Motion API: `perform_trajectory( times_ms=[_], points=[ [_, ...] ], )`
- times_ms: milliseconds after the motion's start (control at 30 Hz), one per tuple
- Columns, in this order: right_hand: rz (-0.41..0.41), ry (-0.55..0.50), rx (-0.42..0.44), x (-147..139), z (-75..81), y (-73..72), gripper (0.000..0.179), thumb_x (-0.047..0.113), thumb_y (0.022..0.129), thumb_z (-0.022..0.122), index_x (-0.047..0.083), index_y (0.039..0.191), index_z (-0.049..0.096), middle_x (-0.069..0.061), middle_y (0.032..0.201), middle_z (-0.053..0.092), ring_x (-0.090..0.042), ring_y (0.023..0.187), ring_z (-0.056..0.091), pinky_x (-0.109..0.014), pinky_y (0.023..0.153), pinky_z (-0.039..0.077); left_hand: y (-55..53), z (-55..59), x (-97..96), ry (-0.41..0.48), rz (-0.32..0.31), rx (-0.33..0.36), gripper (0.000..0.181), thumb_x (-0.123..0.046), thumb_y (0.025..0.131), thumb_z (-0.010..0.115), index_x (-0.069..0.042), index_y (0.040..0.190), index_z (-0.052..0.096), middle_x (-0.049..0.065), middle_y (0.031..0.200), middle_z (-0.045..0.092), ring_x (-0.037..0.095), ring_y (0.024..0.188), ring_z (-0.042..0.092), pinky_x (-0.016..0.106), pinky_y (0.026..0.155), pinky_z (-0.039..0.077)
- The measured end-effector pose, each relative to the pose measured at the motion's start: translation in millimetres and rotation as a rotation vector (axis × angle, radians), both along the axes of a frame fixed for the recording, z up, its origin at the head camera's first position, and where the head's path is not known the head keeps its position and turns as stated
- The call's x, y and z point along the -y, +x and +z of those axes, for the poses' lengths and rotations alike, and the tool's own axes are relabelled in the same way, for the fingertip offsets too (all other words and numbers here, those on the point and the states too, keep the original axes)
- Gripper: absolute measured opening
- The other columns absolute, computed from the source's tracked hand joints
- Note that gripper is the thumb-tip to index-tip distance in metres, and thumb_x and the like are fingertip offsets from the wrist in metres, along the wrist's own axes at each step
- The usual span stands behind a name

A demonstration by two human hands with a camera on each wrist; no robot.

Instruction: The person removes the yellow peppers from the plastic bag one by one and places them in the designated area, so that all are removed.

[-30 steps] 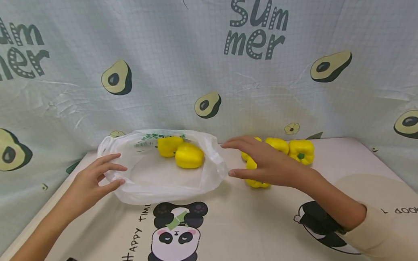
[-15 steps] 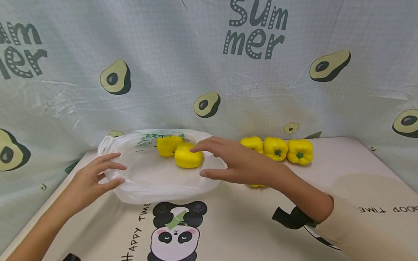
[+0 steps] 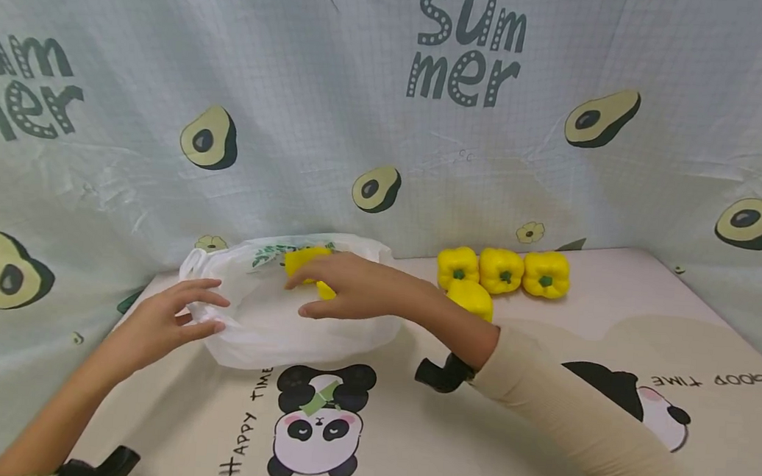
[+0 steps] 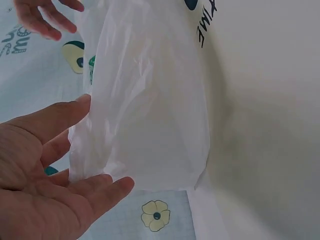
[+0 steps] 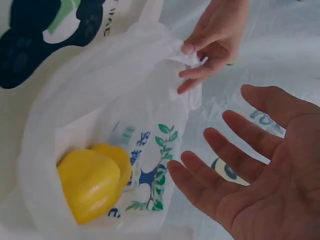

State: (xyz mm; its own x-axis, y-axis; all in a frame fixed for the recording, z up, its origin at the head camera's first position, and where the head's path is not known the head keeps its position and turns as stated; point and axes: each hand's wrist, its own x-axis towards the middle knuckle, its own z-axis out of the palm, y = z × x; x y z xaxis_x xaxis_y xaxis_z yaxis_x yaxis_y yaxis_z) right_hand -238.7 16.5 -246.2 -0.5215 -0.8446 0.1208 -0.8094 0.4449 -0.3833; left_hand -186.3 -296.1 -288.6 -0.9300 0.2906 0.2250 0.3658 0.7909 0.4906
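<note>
Right hand (image 3: 354, 288) over the mouth of the thin white plastic bag (image 3: 300, 350), thumb and fingers well apart, nothing in its grasp! Set the clock on the bag's middle, twelve pointing away from the person: that right arm reaches across from three, while out at nine the left hand (image 3: 159, 318) touches the rim, digits spread, no closed pinch to be seen. And the bag is gaping nicely between them!

Inside, a pair of yellow bell peppers (image 5: 87, 185) sits between one and two o'clock. The head view loses most of one behind the right hand; the right wrist view shows one overlapping the other, with the fingers clear of both.

The left hand looks like the key player to me: a steady outward press at nine should stop that flimsy rim folding in. For the right, I'd want a high wrist and a route through the middle of the mouth, so the sleeve doesn't drag the three o'clock edge.

Further out, beyond the bag between two and three, four loose yellow bell peppers (image 3: 500, 271) cluster on the table (image 3: 419, 447), three in a row and one just in front. A panda print (image 3: 317, 440) lies near six; the avocado-patterned curtain (image 3: 297, 114) fills twelve.
</note>
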Motion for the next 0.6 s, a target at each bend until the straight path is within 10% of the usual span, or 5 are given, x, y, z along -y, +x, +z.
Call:
perform_trajectory(
  times_ms=[600],
  points=[
    [-0.087, 0.467, 0.100, 94, 18.6, -68.6, 0.044, 0.027, 0.105, 0.057, 0.019, 0.148, 0.055, 0.003, 0.151, 0.052, -0.015, 0.134, 0.048, -0.030, 0.112, 0.039, -9.7, 9.9, -0.6, 0.029, -0.019, 0.133, 0.039, -0.013, 0.091, 0.077, 0.002, 0.125, 0.066, 0.029, 0.150, 0.044, 0.048, 0.138, 0.038, 0.061, 0.104, 0.040]
  ],
)
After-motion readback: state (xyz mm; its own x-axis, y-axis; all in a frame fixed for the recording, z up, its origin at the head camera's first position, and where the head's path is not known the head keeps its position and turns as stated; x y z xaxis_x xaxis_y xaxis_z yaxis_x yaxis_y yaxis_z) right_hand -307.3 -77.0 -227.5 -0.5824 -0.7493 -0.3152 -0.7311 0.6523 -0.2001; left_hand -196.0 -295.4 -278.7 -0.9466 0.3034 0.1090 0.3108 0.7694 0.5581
